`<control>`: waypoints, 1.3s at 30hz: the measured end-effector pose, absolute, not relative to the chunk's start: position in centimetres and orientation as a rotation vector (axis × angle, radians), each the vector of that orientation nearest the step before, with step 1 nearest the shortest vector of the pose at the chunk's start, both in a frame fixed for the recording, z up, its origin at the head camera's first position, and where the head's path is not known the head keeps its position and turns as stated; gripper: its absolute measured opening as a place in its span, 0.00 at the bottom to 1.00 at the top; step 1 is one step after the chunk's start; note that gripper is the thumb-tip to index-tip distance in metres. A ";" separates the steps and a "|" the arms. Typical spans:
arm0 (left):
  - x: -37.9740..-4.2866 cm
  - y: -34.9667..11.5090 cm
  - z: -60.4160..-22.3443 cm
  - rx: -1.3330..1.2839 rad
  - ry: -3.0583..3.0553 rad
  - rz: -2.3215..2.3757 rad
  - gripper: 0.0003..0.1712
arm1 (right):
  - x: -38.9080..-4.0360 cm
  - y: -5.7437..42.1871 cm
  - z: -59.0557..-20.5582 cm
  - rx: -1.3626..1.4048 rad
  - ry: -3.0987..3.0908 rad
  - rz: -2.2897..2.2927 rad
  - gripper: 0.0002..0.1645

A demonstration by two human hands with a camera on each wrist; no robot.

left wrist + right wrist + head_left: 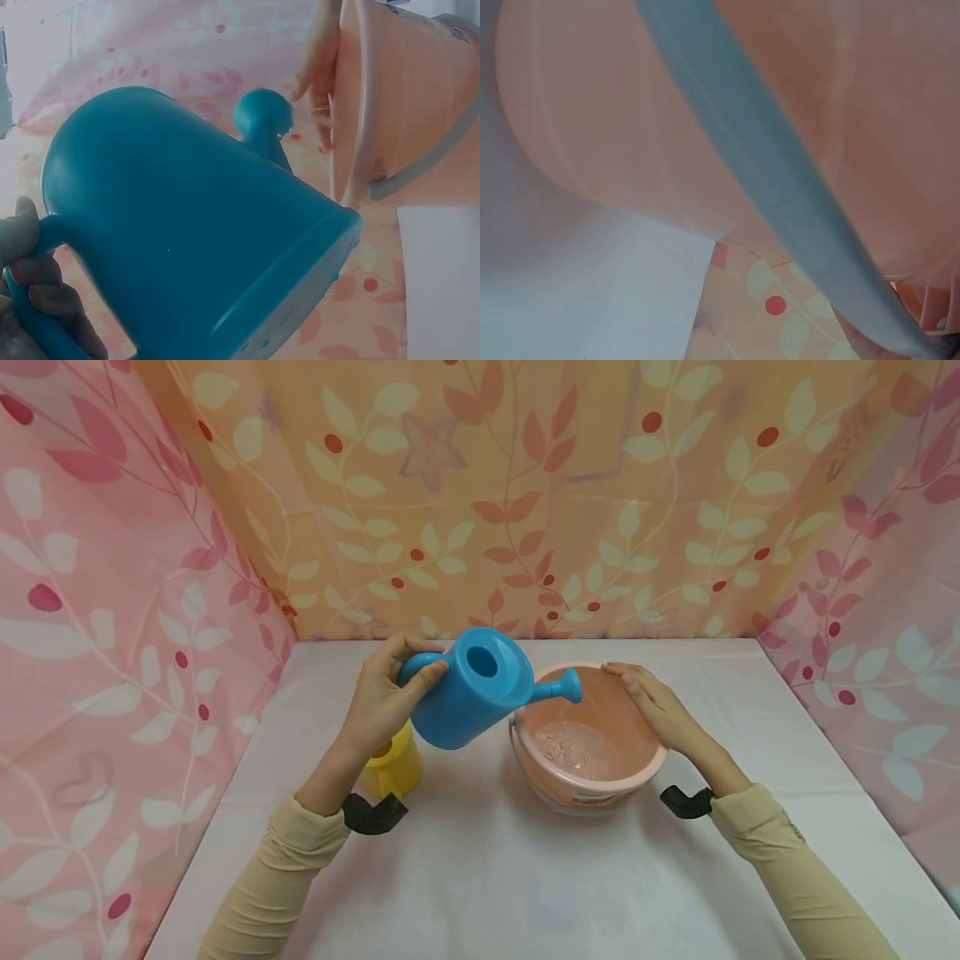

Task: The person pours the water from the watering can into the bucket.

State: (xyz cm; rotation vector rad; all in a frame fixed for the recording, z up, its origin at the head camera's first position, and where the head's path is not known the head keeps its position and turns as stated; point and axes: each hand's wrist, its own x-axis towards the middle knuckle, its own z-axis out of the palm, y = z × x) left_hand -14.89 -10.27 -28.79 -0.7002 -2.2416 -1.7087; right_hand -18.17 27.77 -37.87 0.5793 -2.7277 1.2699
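The left hand (386,693) grips the handle of a blue can (468,697), tilted so its spout (572,685) hangs over the pink bucket (592,777), mid-surface (480,877) toward the back edge. The right hand (656,706) lies flat and relaxed on the bucket's right rim, gripping nothing. A yellow can (393,764) sits just under the blue one. Tipped further, I'd judge water could overshoot the rim, or the blue can could knock the yellow one.
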 end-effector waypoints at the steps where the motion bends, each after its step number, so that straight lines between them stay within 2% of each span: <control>1: -14.9 -10.3 -28.8 -0.699 -2.242 -1.707 0.14 | -18.2 27.7 -37.9 0.577 -2.730 1.268 0.26; 39: -15.1 -9.8 -28.9 -0.740 -2.207 -1.749 0.13 | -18.1 27.6 -37.8 0.554 -2.729 1.278 0.25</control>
